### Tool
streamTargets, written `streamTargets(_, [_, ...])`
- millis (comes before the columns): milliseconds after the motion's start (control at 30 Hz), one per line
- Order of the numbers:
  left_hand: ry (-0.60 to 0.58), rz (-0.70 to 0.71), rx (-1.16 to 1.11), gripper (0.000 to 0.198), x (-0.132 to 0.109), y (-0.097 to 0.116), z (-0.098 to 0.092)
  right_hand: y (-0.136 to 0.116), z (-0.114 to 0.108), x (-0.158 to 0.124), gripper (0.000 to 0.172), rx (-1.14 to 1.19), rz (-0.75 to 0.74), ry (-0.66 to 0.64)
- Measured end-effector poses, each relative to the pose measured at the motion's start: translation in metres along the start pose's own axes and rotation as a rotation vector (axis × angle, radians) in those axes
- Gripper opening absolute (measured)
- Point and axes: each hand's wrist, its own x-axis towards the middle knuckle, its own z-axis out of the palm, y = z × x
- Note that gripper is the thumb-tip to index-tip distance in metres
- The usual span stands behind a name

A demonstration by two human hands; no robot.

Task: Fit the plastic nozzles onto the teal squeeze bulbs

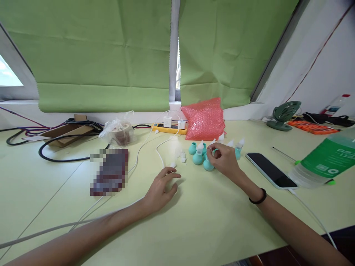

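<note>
My left hand point(162, 186) rests on the pale green table point(194, 225), palm down, fingers loosely spread with nothing in them, close to a small white cap point(173, 164). My right hand point(224, 159) is closed in a pinch on a small teal bulb piece point(214, 150), right beside a teal rubber bulb point(208, 164) standing on the table. More teal bulbs point(197, 158) with clear white tips cluster just left of that hand. Loose white tips point(182, 158) lie between the two hands.
A pink bubble-wrap bag point(205, 119) lies behind the bulbs. A phone point(270, 170) on a white cable and a green-labelled bottle point(324, 160) lie right. A yellow power strip point(169, 128), plastic bag point(118, 132), cardboard and black cables sit at the back. A small fan point(284, 115) stands far right.
</note>
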Motion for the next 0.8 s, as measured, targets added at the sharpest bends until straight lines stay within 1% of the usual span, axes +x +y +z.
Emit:
streamTargets(100, [-0.017, 0.051, 0.04, 0.027, -0.002, -0.001, 0.002, 0.002, 0.003, 0.0, 0.014, -0.103, -0.047, 0.081])
streamTargets(233, [-0.073, 0.165, 0.14, 0.03, -0.006, 0.001, 0.002, 0.003, -0.004, 0.002, 0.021, -0.287, -0.103, 0.251])
streamTargets(300, [-0.108, 0.22, 0.202, 0.032, -0.008, 0.004, 0.002, -0.003, -0.007, 0.0, 0.021, -0.287, -0.216, 0.305])
streamTargets(333, [-0.125, 0.238, 0.23, 0.032, -0.008, 0.006, 0.002, -0.008, -0.006, -0.001, 0.021, -0.249, -0.3, 0.294])
streamTargets(367, [-0.136, 0.244, 0.251, 0.033, -0.008, 0.007, 0.002, -0.014, -0.004, -0.002, 0.021, -0.196, -0.384, 0.252])
streamTargets(400, [-0.15, 0.242, 0.266, 0.034, -0.008, 0.008, 0.002, -0.022, 0.001, -0.004, 0.023, -0.14, -0.458, 0.181])
streamTargets(467, [-0.169, 0.218, 0.282, 0.034, -0.007, 0.01, 0.002, -0.038, 0.015, -0.004, 0.032, -0.074, -0.516, -0.008])
streamTargets(533, [-0.169, 0.17, 0.284, 0.034, -0.006, 0.009, 0.003, -0.051, 0.036, -0.001, 0.04, -0.093, -0.48, -0.173])
streamTargets(600, [-0.132, 0.102, 0.269, 0.037, -0.005, 0.007, 0.005, -0.056, 0.059, 0.004, 0.043, -0.135, -0.399, -0.279])
streamTargets(633, [-0.104, 0.063, 0.252, 0.039, -0.005, 0.006, 0.006, -0.057, 0.07, 0.006, 0.042, -0.153, -0.35, -0.329])
streamTargets(667, [-0.077, 0.032, 0.23, 0.041, -0.005, 0.004, 0.007, -0.056, 0.08, 0.008, 0.037, -0.159, -0.311, -0.382])
streamTargets(733, [-0.025, -0.016, 0.177, 0.04, -0.004, -0.002, 0.009, -0.053, 0.095, 0.01, 0.022, -0.143, -0.3, -0.467])
streamTargets(767, [-0.002, -0.034, 0.154, 0.037, -0.003, -0.005, 0.01, -0.051, 0.099, 0.009, 0.017, -0.13, -0.307, -0.492])
streamTargets(800, [0.017, -0.05, 0.138, 0.035, -0.003, -0.008, 0.011, -0.05, 0.102, 0.007, 0.016, -0.118, -0.315, -0.501])
